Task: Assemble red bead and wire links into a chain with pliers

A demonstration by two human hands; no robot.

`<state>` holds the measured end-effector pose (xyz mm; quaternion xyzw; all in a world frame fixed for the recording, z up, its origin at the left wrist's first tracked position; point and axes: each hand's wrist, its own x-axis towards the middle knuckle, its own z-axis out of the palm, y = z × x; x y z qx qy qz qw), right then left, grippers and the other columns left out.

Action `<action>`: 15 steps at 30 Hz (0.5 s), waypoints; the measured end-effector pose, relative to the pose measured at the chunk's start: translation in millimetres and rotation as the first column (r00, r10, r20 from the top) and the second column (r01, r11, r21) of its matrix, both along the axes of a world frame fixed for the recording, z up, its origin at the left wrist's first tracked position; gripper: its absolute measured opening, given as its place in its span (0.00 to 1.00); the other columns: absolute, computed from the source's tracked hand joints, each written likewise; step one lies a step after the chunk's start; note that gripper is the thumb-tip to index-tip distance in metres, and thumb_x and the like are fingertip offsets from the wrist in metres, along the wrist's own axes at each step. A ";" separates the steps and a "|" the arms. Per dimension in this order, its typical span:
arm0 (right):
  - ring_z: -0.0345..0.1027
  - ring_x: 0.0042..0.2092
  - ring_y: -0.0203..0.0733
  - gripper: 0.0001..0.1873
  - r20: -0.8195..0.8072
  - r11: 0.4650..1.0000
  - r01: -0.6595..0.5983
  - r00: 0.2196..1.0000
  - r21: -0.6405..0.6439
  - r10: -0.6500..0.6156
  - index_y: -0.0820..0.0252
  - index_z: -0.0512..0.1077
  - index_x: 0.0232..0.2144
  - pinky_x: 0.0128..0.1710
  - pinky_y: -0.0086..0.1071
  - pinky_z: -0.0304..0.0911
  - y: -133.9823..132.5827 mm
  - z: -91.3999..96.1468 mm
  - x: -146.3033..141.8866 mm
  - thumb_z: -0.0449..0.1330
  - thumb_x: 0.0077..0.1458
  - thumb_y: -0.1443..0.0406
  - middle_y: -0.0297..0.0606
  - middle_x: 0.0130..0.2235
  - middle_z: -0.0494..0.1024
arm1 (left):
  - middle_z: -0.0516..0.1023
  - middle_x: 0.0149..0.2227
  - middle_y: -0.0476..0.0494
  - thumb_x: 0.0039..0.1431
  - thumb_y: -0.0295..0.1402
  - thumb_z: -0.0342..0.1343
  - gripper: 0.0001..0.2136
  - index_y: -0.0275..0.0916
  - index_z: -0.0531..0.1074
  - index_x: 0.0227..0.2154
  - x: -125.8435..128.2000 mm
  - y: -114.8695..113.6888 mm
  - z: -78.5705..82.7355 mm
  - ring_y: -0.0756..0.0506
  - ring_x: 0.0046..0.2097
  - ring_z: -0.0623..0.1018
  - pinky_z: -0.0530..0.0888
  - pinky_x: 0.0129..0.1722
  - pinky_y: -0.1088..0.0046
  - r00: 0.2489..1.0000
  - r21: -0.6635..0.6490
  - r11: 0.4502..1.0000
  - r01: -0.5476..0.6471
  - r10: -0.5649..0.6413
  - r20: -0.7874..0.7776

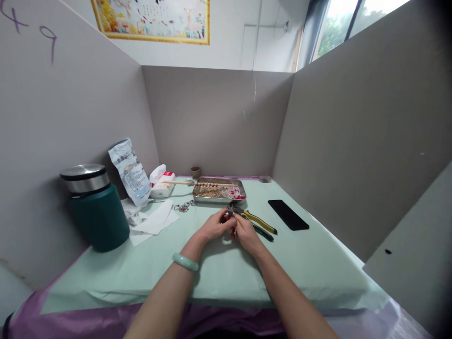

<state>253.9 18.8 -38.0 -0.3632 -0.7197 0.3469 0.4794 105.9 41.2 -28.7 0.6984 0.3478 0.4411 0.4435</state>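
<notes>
My left hand (213, 227), with a pale green bangle (185, 262) on its wrist, meets my right hand (247, 237) over the middle of the table. The fingers of both are closed in a pinch around a small piece of red-beaded jewelry (232, 233). Most of that piece is covered by the fingers, so its exact shape is hidden. Just past my right hand lie pliers (260, 222) with yellow and dark green handles, their jaws close to my fingertips. Farther back stands a metal tray (219, 200) of gold, clear and red beads.
A stick (180, 182) strung with beads rests across the tray. Left of it are a beaded chain (184, 206), white paper (155, 220), a tissue pack (163, 188), a silver pouch (131, 172) and a green flask (99, 216). A black phone (287, 215) lies right. Grey partitions (215, 122) enclose the table.
</notes>
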 end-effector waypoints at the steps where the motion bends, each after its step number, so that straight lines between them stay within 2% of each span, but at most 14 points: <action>1: 0.62 0.21 0.35 0.14 0.011 1.000 -0.006 1.000 0.000 0.006 0.59 0.68 0.35 0.25 0.28 0.57 -0.3 0.4 0.6 0.44 0.63 0.64 0.29 0.19 0.67 | 0.73 0.26 0.49 0.51 0.40 0.59 0.12 0.36 0.72 0.32 -0.7 0.5 0.1 0.49 0.28 0.71 0.68 0.31 0.73 1.000 0.007 1.000 -0.001 0.001 -0.015; 4: 0.62 0.22 0.35 0.15 0.069 0.998 0.037 0.997 0.050 -0.041 0.60 0.69 0.33 0.25 0.28 0.58 -0.6 1.2 2.3 0.44 0.63 0.64 0.29 0.19 0.68 | 0.73 0.26 0.48 0.51 0.39 0.59 0.12 0.35 0.72 0.33 -1.8 1.6 2.1 0.49 0.28 0.71 0.68 0.30 0.73 0.999 0.021 1.000 0.005 -0.004 -0.039; 6: 0.65 0.24 0.37 0.15 0.131 0.985 0.113 0.983 0.129 -0.130 0.60 0.70 0.33 0.27 0.29 0.58 0.4 0.4 3.4 0.45 0.62 0.64 0.32 0.22 0.71 | 0.75 0.30 0.46 0.51 0.37 0.59 0.13 0.36 0.72 0.37 -1.9 1.8 4.6 0.49 0.30 0.72 0.69 0.32 0.72 0.999 0.035 0.999 0.002 -0.001 -0.041; 9: 0.70 0.32 0.41 0.14 0.188 0.938 0.227 0.941 0.261 -0.280 0.60 0.71 0.37 0.32 0.31 0.60 3.6 -3.1 4.2 0.46 0.62 0.64 0.39 0.31 0.77 | 0.77 0.38 0.42 0.50 0.35 0.60 0.18 0.38 0.72 0.45 -1.2 1.2 8.1 0.46 0.38 0.75 0.71 0.38 0.69 1.000 0.077 0.997 -0.013 0.015 -0.022; 11: 0.71 0.35 0.43 0.15 0.202 0.910 0.269 0.918 0.317 -0.342 0.60 0.71 0.40 0.34 0.31 0.60 5.4 -5.7 3.7 0.46 0.62 0.65 0.41 0.34 0.78 | 0.78 0.40 0.42 0.50 0.35 0.60 0.16 0.39 0.74 0.44 -0.8 1.1 9.3 0.45 0.40 0.75 0.71 0.40 0.68 1.000 0.101 0.994 -0.031 0.031 0.001; 15: 0.71 0.32 0.41 0.15 0.256 0.882 0.299 0.878 0.364 -0.404 0.60 0.71 0.39 0.32 0.30 0.59 5.4 -7.4 1.5 0.45 0.63 0.65 0.38 0.31 0.77 | 0.78 0.38 0.42 0.49 0.37 0.62 0.16 0.38 0.76 0.42 -1.7 3.9 8.6 0.45 0.38 0.76 0.72 0.40 0.68 0.988 0.077 0.989 -0.128 0.120 0.101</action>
